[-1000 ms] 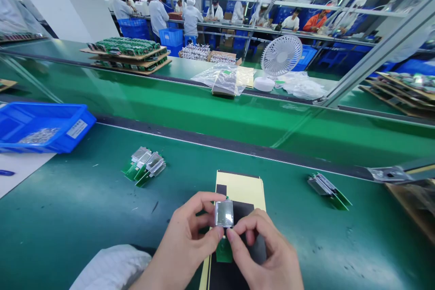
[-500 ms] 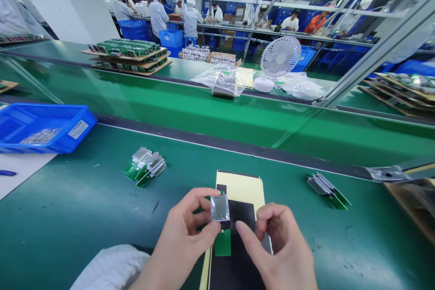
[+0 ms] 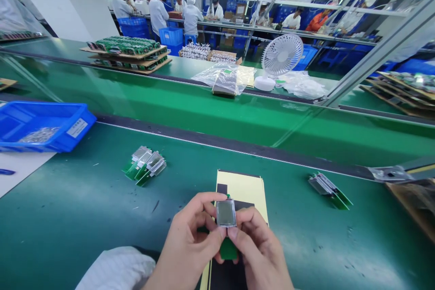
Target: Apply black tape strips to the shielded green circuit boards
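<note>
A small green circuit board with a square grey display [image 3: 226, 213] is held up between both hands in the middle of the view. My left hand [image 3: 199, 231] grips it from the left, with a finger along the top edge and the thumb at the lower edge. On the other side, my right hand [image 3: 253, 242] pinches the display's lower right corner with thumb and fingers. Below the display the board's green end [image 3: 229, 250] shows. Beneath the hands lies a pad of pale yellow sheets [image 3: 243, 181] with black patches, partly hidden.
Several display boards [image 3: 146, 164] lie in a pile to the left, and another few boards [image 3: 329, 190] at the right. A blue bin [image 3: 76, 122] with small parts stands far left. Beyond the ledge are a white fan [image 3: 282, 54], stacked board trays [image 3: 125, 54] and people working.
My right hand has moved left and closed on the display board, which it was apart from before. The board has shifted slightly right and now faces up more squarely.
</note>
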Demonstrator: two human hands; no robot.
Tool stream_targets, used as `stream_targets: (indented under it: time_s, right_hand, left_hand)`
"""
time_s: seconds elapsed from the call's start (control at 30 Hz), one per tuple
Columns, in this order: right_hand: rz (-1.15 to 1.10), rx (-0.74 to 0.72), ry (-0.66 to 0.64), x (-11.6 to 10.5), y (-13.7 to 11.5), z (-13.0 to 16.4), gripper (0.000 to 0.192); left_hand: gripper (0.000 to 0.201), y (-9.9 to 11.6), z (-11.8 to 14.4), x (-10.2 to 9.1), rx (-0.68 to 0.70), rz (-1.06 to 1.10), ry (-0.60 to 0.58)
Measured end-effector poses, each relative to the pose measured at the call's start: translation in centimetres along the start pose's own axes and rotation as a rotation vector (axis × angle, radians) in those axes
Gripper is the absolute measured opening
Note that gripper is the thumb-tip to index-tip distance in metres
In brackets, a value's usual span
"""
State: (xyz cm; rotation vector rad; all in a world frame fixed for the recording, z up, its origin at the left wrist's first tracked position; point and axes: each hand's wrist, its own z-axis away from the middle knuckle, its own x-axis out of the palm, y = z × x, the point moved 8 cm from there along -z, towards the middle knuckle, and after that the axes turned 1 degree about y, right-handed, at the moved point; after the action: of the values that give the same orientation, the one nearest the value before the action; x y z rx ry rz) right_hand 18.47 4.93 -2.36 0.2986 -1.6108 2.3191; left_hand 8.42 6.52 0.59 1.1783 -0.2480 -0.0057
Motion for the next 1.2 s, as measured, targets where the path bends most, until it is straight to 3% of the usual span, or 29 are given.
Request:
stream_targets:
  time_s: [0.13, 0.43, 1.2]
  right_hand:
    - [-0.022, 0.027, -0.001, -0.4, 0.3, -0.1, 0.024]
    - [0.195, 0.018, -0.058, -0.6, -2.6, -0.2, 0.027]
    - [0.203, -0.024, -0.064, -0.5, -2.3, -0.2, 0.036]
  left_hand:
    - [0.03, -0.1, 0.1, -0.1, 0.001, 0.037, 0.005]
    - [0.035, 0.4, -0.2, -0.2, -0.009, 0.045, -0.122]
    - [0.038, 0.1, -0.3, -0.4, -0.011, -0.003, -0.055]
